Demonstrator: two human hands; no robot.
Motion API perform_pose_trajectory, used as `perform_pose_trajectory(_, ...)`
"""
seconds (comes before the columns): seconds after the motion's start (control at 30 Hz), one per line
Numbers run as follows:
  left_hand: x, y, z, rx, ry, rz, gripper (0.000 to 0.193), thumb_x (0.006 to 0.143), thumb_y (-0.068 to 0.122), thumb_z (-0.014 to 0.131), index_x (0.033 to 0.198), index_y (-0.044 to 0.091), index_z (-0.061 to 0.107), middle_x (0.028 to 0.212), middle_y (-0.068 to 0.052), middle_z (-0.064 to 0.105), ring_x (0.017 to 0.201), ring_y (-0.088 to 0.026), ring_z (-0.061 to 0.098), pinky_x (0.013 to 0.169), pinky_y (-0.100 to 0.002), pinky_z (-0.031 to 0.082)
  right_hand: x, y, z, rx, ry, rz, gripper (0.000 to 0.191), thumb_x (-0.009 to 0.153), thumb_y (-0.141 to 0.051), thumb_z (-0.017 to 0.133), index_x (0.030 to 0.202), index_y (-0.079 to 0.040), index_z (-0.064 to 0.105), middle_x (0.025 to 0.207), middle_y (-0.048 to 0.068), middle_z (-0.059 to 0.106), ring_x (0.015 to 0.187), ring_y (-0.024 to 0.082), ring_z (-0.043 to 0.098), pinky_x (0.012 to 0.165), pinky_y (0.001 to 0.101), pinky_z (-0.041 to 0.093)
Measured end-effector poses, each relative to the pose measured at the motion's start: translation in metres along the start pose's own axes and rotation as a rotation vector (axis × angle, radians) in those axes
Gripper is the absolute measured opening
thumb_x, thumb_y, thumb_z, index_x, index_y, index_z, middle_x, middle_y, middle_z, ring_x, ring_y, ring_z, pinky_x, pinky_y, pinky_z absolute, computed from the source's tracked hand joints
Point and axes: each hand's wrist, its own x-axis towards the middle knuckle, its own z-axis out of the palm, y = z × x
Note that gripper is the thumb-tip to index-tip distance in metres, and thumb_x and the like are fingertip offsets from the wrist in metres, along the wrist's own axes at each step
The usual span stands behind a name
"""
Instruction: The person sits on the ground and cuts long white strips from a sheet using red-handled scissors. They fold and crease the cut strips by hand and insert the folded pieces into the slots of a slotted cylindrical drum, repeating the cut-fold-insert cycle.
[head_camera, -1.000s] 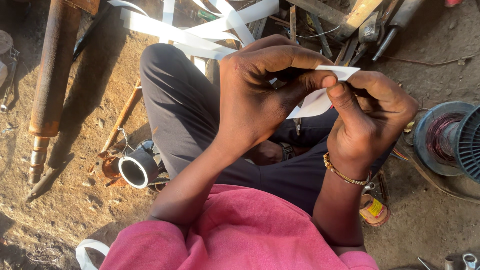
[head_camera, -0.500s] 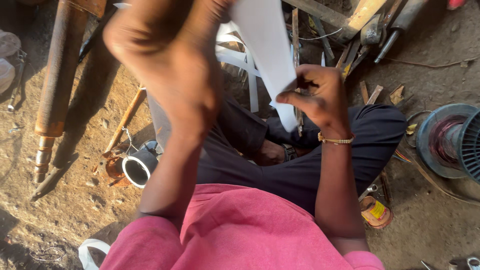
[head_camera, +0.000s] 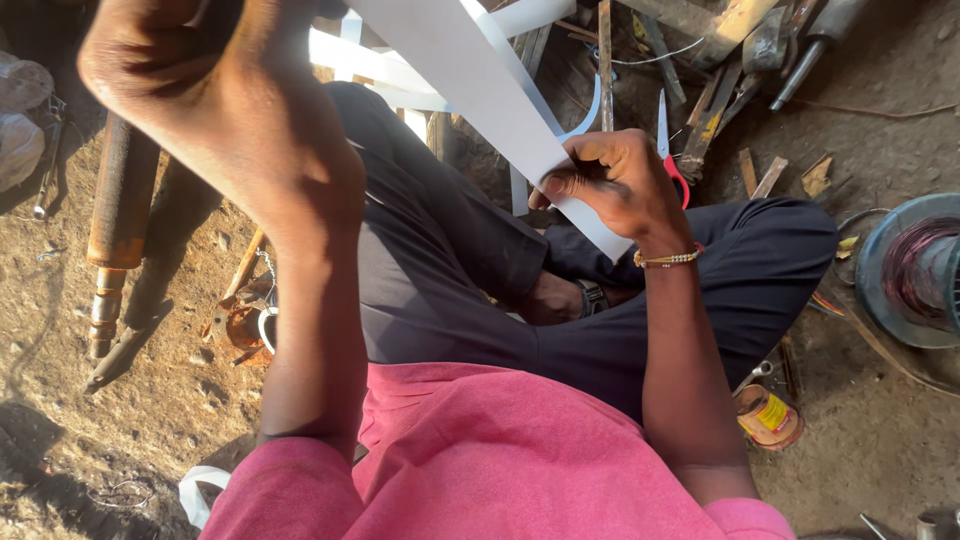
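The person sat cross-legged on the dirt floor (head_camera: 120, 430), a long white strip (head_camera: 470, 85) stretched taut between both hands. The left hand (head_camera: 200, 90) was raised high and close to the camera, its grip closed on the strip's upper end, though the fingers themselves were mostly hidden behind the knuckles. The right hand (head_camera: 615, 185) sat lower, over the lap, thumb and fingers pinched together on the strip's lower part, with a short tail sticking out below the wrist.

The step in hand looked like drawing the strip flat or creasing it along its length. The next move would likely call for sliding the pinch along while keeping the tension even, so the strip would not buckle or tear.

Red-handled scissors (head_camera: 668, 150) lay just beyond the right hand, and a wire spool (head_camera: 915, 270) stood at the floor's right edge.
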Motion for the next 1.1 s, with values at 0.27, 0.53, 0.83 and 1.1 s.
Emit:
perform_pose_trajectory(0.27, 0.041, -0.046, -0.087, 0.3, 0.048, -0.064, 0.03, 0.086, -0.005, 0.079, 0.104, -0.001, 0.054, 0.096, -0.01, 0.063, 0.083, -0.02, 0.06, 0.08, -0.034, 0.051, 0.014, 0.039, -0.018, -0.13, -0.037, 0.046, 0.016, 0.087, -0.008, 0.079, 0.097, 0.004, 0.078, 0.087, 0.011, 0.079, 0.078, 0.015, 0.076, 0.078, 0.0276, 0.06)
perform_pose_trajectory(0.53, 0.089, -0.094, -0.181, 0.701, -0.094, -0.217, 0.035, 0.083, 0.003, 0.076, 0.111, 0.0, 0.055, 0.099, -0.014, 0.066, 0.087, -0.027, 0.064, 0.081, -0.038, 0.053, 0.027, 0.104, -0.044, -0.109, 0.022, 0.173, 0.022, 0.085, -0.012, 0.08, 0.102, 0.002, 0.079, 0.088, 0.01, 0.079, 0.078, 0.014, 0.075, 0.078, 0.0254, 0.058)
perform_pose_trajectory(0.83, 0.055, -0.075, -0.121, 1.241, -0.132, 0.362, 0.045, 0.08, 0.012, 0.073, 0.119, 0.001, 0.055, 0.102, -0.019, 0.07, 0.091, -0.035, 0.069, 0.082, -0.043, 0.055, 0.028, 0.101, -0.042, -0.406, 0.076, 0.128, 0.019, 0.082, -0.016, 0.079, 0.096, -0.004, 0.081, 0.083, 0.008, 0.079, 0.075, 0.014, 0.073, 0.074, 0.0283, 0.053)
perform_pose_trajectory(1.1, -0.124, -0.14, 0.011, 0.72, -1.457, 0.169, 0.03, 0.085, 0.011, 0.068, 0.114, 0.004, 0.066, 0.101, -0.019, 0.074, 0.092, -0.039, 0.073, 0.082, -0.048, 0.057, 0.028, 0.098, -0.036, -0.574, 0.073, 0.054, 0.022, 0.078, -0.016, 0.083, 0.097, -0.005, 0.08, 0.083, 0.013, 0.076, 0.07, 0.021, 0.072, 0.067, 0.0338, 0.054)
